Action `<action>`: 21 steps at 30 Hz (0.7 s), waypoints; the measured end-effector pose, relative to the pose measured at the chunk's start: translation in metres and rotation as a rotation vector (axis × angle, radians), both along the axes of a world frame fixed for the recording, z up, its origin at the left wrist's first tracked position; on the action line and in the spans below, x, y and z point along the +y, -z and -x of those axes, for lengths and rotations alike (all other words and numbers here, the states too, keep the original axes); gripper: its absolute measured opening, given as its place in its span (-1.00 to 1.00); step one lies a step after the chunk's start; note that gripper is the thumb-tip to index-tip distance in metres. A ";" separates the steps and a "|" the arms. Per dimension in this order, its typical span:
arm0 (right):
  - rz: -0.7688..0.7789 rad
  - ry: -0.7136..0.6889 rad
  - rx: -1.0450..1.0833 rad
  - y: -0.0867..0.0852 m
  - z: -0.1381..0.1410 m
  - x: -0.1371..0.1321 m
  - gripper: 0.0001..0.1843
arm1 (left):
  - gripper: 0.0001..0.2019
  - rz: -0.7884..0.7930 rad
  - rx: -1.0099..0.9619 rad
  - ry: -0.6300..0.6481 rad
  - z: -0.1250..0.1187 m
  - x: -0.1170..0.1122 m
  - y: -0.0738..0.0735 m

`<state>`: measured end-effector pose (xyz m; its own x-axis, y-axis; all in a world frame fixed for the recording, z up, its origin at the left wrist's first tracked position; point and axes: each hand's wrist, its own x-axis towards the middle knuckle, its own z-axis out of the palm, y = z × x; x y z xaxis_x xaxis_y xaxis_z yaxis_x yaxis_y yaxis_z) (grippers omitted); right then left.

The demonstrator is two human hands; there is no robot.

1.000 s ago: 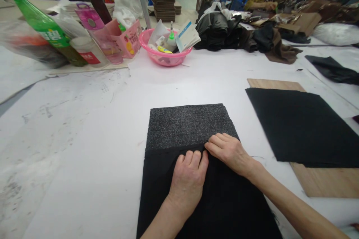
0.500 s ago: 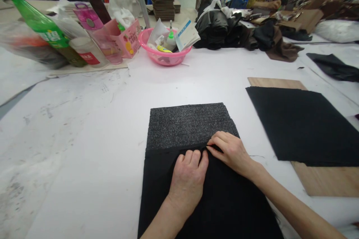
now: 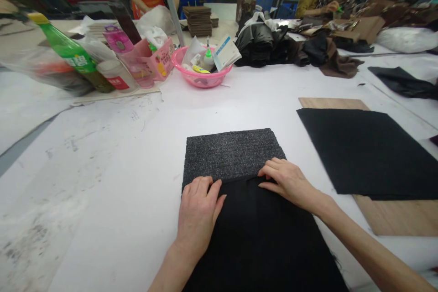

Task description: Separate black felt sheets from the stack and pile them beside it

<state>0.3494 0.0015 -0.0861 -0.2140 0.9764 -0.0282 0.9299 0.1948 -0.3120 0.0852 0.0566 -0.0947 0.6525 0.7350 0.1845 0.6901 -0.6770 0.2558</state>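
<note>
Black fabric (image 3: 260, 242) lies on the table with its far edge along a speckled dark grey sheet (image 3: 232, 153). My left hand (image 3: 200, 212) rests at the left end of that edge, fingers bent over it and the thumb apart, nothing gripped. Over the right part of the same edge is my right hand (image 3: 285, 181). Its fingertips touch the border between fabric and sheet, with a gap between thumb and index finger. A small wrinkle shows in the fabric edge just left of my right fingertips.
To the right, a black fabric stack (image 3: 369, 150) lies on a wooden board (image 3: 400, 216). A pink basin (image 3: 205, 81) of small items stands at the back, beside a green bottle (image 3: 75, 52). Dark material (image 3: 258, 43) is heaped further right. Two people work across the table.
My left hand has moved left along the fabric edge, away from my right hand, and its thumb has spread. My right thumb and index finger have parted. The camera view has shifted slightly.
</note>
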 end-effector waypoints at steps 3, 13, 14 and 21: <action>0.074 0.036 0.002 -0.008 0.002 0.004 -0.82 | -0.82 0.067 0.107 0.004 0.003 0.009 -0.007; 0.093 -0.030 -0.066 -0.025 0.012 0.000 -0.77 | -0.83 0.179 0.073 0.086 0.002 0.019 -0.017; 0.094 -0.017 -0.064 -0.025 0.012 -0.002 -0.74 | -0.83 0.189 0.054 0.105 0.003 0.018 -0.018; 0.088 -0.062 -0.111 -0.025 -0.017 -0.017 -0.88 | -0.89 0.405 -0.012 0.164 0.025 0.022 -0.027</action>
